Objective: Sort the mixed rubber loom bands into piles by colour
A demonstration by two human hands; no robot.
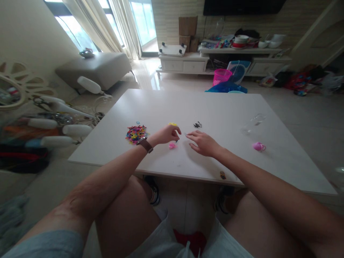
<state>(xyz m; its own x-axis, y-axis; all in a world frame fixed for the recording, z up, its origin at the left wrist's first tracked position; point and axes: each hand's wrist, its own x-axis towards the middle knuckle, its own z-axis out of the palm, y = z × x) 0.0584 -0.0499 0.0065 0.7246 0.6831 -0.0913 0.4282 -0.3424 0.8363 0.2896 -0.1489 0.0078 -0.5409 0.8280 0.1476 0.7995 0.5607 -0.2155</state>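
My left hand (170,134), with a brown-strapped watch (145,144) on its wrist, hovers over the table with curled fingers. A small dark piece (176,141) shows at its fingertips. My right hand (203,143) lies low over the tabletop, fingers stretched and thumb apart, its fingertips by a tiny pale piece (185,134). Just below my left hand sits a small pink cluster (172,146), and yellow pieces (172,124) peek out behind it. Farther left is a heap of small multicoloured pieces (136,133). Several black pieces (197,124) lie beyond my right hand.
On the white table (193,104) are a clear plastic container (254,124), a pink-purple object (259,146) at right, a small brown-yellow item (223,175) by the near edge, and a light-blue ring (138,122). A pink basket (221,76) stands beyond the table.
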